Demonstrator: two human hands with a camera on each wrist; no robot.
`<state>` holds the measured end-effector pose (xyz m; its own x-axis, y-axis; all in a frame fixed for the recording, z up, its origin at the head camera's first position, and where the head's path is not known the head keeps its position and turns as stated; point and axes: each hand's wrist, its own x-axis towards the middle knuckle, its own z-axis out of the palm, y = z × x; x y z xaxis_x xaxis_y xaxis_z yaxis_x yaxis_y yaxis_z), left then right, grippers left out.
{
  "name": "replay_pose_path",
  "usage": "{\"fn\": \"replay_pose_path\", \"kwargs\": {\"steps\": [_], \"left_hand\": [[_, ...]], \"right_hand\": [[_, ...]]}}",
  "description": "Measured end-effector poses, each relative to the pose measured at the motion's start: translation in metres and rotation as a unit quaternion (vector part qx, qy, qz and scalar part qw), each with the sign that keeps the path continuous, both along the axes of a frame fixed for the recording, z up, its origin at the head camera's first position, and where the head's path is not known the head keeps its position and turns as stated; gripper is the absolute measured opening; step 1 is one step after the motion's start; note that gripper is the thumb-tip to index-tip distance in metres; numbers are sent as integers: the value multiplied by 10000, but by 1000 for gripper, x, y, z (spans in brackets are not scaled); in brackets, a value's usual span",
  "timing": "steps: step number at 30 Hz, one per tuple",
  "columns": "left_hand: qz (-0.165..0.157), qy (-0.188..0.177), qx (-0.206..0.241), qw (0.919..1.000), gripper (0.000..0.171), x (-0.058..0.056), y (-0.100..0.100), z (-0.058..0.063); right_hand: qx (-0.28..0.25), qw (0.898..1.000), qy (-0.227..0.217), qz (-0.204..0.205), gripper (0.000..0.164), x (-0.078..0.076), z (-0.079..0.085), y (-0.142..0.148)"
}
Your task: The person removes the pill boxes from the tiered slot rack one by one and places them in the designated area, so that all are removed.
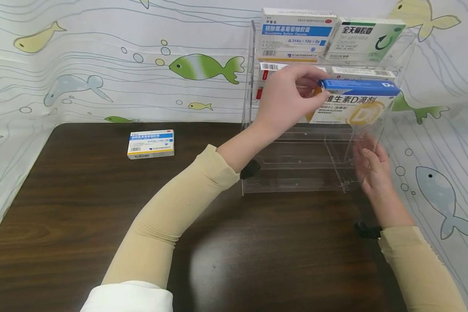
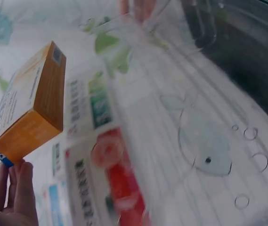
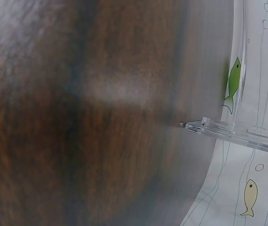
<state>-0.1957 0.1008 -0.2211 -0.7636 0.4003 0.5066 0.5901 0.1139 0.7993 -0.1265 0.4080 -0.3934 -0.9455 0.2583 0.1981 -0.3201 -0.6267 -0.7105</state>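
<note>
My left hand [image 1: 290, 93] pinches a white, blue and orange vitamin D drops box [image 1: 355, 102] by its left end, in front of the middle tier of a clear acrylic rack [image 1: 296, 164]. The left wrist view shows the box's orange end [image 2: 32, 136] tilted, with fingertips [image 2: 24, 181] at its blue edge. Behind it, partly hidden, stand a red-and-white box [image 1: 266, 73] and a white box [image 1: 362, 73]. My right hand [image 1: 372, 167] rests against the rack's right side, fingers seen partly through the clear panel. Only a sliver of it shows in the right wrist view.
The top tier bears a blue-and-white glucosamine capsule box [image 1: 296, 37] and a green-and-white gastrodia capsule box [image 1: 364, 41]. Another glucosamine box [image 1: 151, 144] lies flat on the dark wooden table [image 1: 82, 208], left of the rack. A fish-patterned cloth [image 1: 140, 39] hangs behind and at the right.
</note>
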Motion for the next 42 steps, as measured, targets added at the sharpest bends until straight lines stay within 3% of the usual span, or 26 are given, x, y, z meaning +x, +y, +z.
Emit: {"fn": "replay_pose_path", "kwargs": {"steps": [5,13,17,22,29,35,42], "left_hand": [[-100,-650,716,9953,28,-2,-29,10],[86,-1551,1374,9783,27,-2,-85,25],[172,-1781,1559,9714,24,-2,-115,29],[389,-1824,1604,9693,19,-3,-152,28],[809,-1840,1594,9665,16,-5,-198,17],[1281,-2155,976,9631,16,-11,-226,-2],[1731,-2517,58,9522,18,-26,-249,-33]], "right_hand": [[-78,9999,81,123,37,0,0,2],[-182,9997,-4,158,38,2,2,1],[-310,9993,73,170,37,1,2,2],[-231,9995,155,125,37,0,0,2],[-234,9994,222,141,37,0,-2,3],[-199,9995,178,141,37,0,-2,3],[141,9999,75,-9,38,-1,-1,1]]}}
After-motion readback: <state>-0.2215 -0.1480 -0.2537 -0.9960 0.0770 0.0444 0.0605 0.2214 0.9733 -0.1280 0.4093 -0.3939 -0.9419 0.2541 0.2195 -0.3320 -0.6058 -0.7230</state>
